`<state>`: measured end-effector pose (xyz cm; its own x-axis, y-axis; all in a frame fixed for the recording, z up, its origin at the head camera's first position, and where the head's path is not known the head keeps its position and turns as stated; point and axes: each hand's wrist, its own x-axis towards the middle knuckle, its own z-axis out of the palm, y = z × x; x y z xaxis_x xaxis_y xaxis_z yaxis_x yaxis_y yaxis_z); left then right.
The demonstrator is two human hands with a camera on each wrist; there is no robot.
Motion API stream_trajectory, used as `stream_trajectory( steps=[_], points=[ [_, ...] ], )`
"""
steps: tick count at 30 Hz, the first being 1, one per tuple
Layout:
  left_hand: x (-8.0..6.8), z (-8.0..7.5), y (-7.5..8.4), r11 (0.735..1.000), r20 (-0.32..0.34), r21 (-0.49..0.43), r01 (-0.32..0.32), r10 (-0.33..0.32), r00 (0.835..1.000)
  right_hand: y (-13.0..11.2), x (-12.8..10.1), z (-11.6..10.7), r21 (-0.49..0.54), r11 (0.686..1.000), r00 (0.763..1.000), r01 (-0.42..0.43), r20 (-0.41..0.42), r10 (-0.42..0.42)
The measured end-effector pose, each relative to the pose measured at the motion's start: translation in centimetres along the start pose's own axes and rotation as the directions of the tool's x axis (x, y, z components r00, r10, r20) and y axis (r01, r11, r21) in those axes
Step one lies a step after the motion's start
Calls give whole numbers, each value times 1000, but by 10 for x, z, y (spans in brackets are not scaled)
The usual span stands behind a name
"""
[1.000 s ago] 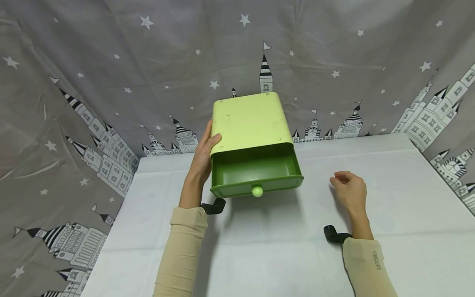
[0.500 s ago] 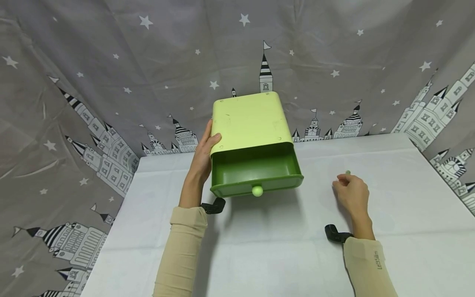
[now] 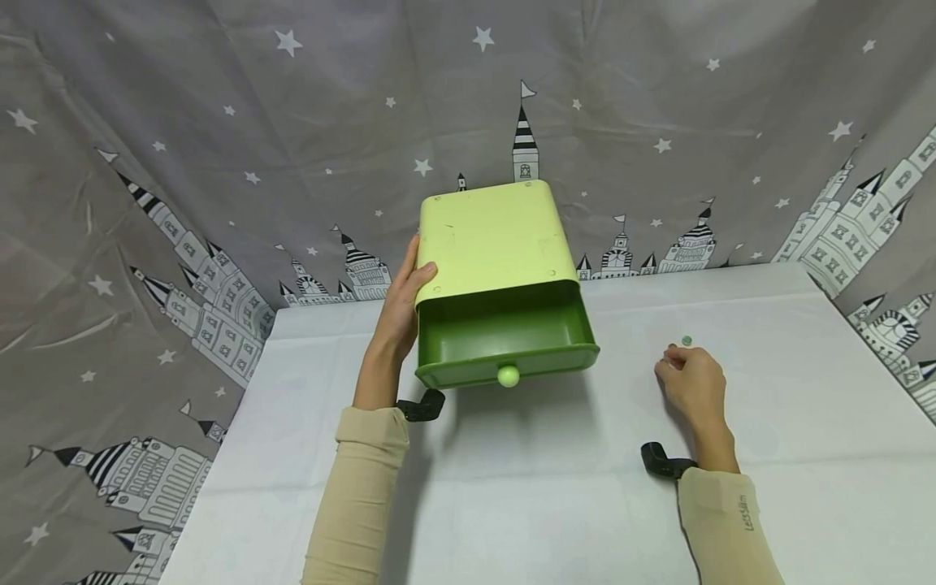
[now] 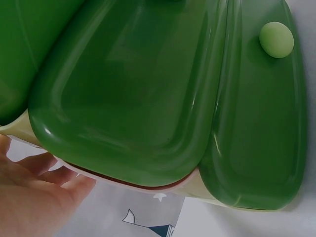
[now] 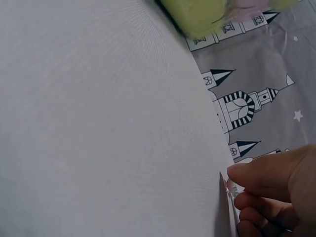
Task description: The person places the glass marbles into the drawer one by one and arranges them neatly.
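1. The worktop (image 3: 556,487) is covered with a white cloth, and a grey curtain (image 3: 219,122) printed with stars and castles hangs behind it and at both sides.
2. A light green box (image 3: 486,240) stands at the back middle of the worktop. Its dark green drawer (image 3: 504,337) is pulled out toward the person and shows no content inside. A pale round knob (image 3: 508,375) sits on the drawer front.
3. The left hand (image 3: 400,305) lies against the left side of the box, thumb on the top edge; its grip steadies the box with fingers mostly straight.
4. The right hand (image 3: 691,382) rests on the worktop, well apart from the drawer, with fingers curled. Whether its grip pinches anything, the views do not show clearly.
5. A small green bead (image 3: 686,340) lies on the cloth just beyond the right fingertips.
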<state>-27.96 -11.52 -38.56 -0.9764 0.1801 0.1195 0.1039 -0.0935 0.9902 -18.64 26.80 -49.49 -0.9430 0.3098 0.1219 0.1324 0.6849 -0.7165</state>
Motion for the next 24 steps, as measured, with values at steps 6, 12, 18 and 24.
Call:
stream_trajectory(
  steps=[6, 12, 18, 24],
  points=[
    [0, 0, 1, 1000, -4, 6, 1, -1, 1000, 2, -1, 2, -12, 1000, 1000, 15, -15, -15],
    [-1, 0, 1, 1000, -7, 2, 7, -7, 1000, 3, -1, 4, -9, 1000, 1000, 8, -16, -8],
    [-1, 1, 1, 1000, -2, -1, 6, -6, 1000, 4, -1, 4, -13, 1000, 1000, 10, -18, -11],
    [0, 1, 1, 1000, 2, -4, -5, 5, 1000, 4, -1, 4, -16, 1000, 999, 19, -26, -19]
  ],
)
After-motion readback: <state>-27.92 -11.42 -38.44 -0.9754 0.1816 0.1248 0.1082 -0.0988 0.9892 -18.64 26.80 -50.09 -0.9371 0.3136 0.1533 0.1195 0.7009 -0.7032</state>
